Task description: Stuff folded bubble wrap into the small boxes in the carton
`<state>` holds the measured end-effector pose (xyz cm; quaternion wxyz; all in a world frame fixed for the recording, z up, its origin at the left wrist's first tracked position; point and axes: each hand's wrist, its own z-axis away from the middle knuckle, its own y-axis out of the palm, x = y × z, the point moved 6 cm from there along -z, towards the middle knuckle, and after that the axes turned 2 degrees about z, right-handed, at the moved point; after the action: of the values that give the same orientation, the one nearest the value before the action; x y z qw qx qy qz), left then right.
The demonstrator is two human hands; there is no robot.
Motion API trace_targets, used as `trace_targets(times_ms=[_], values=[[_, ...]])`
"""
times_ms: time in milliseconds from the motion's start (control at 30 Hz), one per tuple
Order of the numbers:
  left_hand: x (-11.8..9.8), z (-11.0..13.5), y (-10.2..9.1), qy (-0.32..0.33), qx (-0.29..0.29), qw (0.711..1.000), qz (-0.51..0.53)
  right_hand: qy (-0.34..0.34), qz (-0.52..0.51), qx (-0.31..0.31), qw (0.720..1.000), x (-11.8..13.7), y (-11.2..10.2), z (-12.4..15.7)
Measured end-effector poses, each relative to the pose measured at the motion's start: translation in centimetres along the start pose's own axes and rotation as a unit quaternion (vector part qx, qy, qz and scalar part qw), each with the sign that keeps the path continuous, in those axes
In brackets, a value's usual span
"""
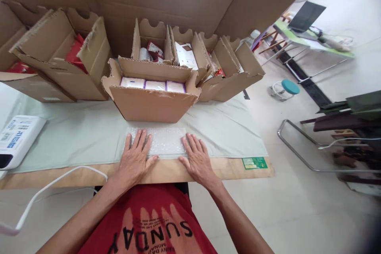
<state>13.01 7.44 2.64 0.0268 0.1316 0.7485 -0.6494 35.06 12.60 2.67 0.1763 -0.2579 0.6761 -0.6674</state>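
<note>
White packs (155,85) were held in the front box (149,105); bubble wrap (166,141) was touched by left hand (135,160) and right hand (199,158), fingers spread.

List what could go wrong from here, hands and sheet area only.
1. The clear bubbly sheet might slide or crease if the left hand and right hand, flat at its two ends, press unevenly.
2. The front cardboard box stands just beyond the sheet, so a forward push could bump it.
3. The white cable loops near the left forearm and might snag it.
</note>
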Motion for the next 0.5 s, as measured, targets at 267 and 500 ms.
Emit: trace_targets(times_ms=[267,500], values=[[-0.9,-0.7,0.3,0.05,-0.003,0.999,-0.006,-0.138,-0.056,0.001,0.989,6.1,-0.4,-2.3],[4.0,0.9,-3.5,-0.116,-0.081,0.99,-0.019,0.079,-0.089,-0.077,0.99,-2.0,-3.4,-1.6]])
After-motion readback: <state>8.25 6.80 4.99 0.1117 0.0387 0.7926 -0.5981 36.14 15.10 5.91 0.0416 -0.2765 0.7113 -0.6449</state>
